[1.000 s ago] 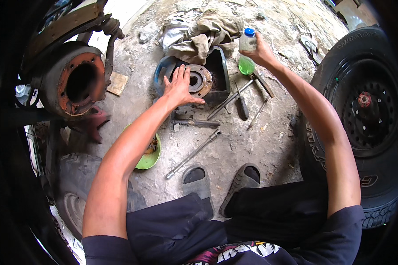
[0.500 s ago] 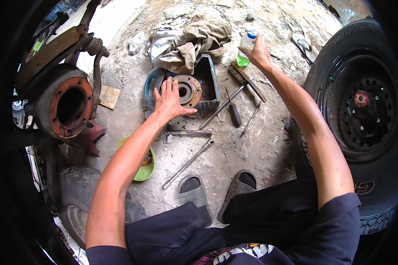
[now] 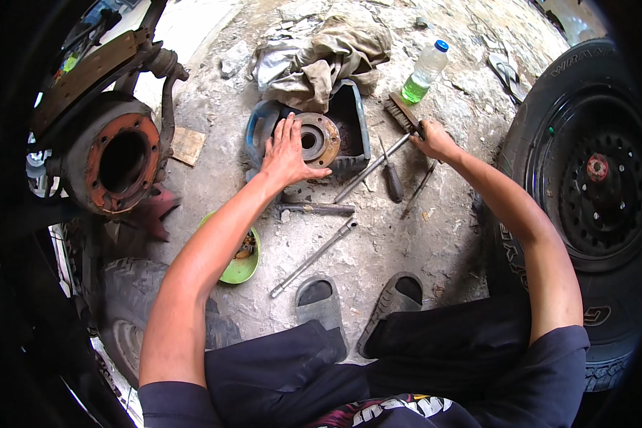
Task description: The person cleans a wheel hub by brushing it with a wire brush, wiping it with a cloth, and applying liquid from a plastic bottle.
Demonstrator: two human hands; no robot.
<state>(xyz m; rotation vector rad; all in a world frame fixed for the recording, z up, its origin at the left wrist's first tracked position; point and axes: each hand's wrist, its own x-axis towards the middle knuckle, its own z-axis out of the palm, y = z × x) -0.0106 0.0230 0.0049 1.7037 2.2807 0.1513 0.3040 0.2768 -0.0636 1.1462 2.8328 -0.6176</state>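
Left hand [image 3: 287,153] spread flat, steadying rusty wheel hub [image 3: 317,139]. Right hand [image 3: 435,141] closed round wire brush [image 3: 404,113] handle. Best keep hub pinned, scrub short strokes.

Rough grey concrete ground [image 3: 406,235], cracked and dusty, lies in bright daylight that washes out the upper left. A black tyre on its rim [image 3: 585,185] lies at the right; a rusty brake drum [image 3: 118,160] stands at the left, a second tyre [image 3: 121,314] below it. Crumpled rags [image 3: 321,57] lie at the top.

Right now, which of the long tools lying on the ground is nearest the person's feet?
The long grey metal bar, lying diagonally just before the left sandal; the screwdriver lies farther up.
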